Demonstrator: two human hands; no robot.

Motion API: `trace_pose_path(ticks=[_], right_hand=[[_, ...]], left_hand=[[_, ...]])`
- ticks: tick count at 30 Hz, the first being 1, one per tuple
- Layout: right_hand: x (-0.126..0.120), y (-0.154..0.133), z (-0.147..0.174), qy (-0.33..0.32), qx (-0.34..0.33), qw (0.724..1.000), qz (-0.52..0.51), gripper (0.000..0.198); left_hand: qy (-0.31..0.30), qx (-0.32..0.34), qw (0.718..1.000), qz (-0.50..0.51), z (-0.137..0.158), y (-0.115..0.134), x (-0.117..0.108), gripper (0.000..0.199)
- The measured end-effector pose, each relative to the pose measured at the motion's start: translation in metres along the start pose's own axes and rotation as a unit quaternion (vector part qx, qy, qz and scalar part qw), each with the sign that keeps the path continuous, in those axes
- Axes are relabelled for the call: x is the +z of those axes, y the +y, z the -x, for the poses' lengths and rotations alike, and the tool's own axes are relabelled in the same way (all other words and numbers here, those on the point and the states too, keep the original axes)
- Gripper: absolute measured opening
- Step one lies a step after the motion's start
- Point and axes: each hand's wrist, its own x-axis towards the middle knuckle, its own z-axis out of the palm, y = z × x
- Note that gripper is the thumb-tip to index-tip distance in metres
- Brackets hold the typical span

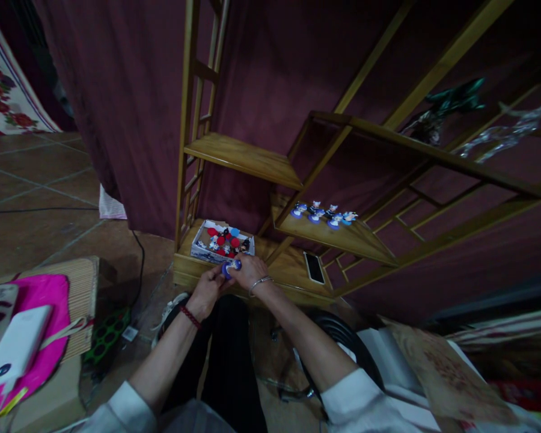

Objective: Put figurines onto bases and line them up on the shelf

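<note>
A small figurine with a round purple base [229, 268] is between my two hands, just in front of the lowest shelf. My left hand [208, 290] pinches it at the base from the left. On its other side my right hand [249, 270] grips the upper part, so most of the figure is hidden by fingers. Right behind my hands a shallow cardboard box [199, 252] holds several small figures with red, blue and black parts, jumbled together. Several similar figurines [316, 214] with bluish-purple bases stand upright in a group on the middle shelf.
The wooden display rack [243, 157] has slanting bars and stepped shelves. A phone [314, 267] lies on the bottom shelf, right of the box. At left, a white power bank [17, 347] rests on a pink mat [56, 300]. A black stool [342, 337] stands by my right arm.
</note>
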Motion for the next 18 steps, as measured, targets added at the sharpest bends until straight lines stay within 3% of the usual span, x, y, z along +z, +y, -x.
trace_pose_path(ticks=[11,18], right_hand=[[0.0006,-0.006,0.0001,-0.009,0.058,0.998,-0.014,0.03],[0.0031,-0.0077,0.0025,0.02,0.001,0.999,-0.042,0.023]], left_hand=[[-0.005,0.003,1.0,-0.016,-0.0032,-0.0058,-0.0021,0.023],[0.012,-0.008,1.0,-0.009,-0.0025,0.0002,-0.0001,0.025]])
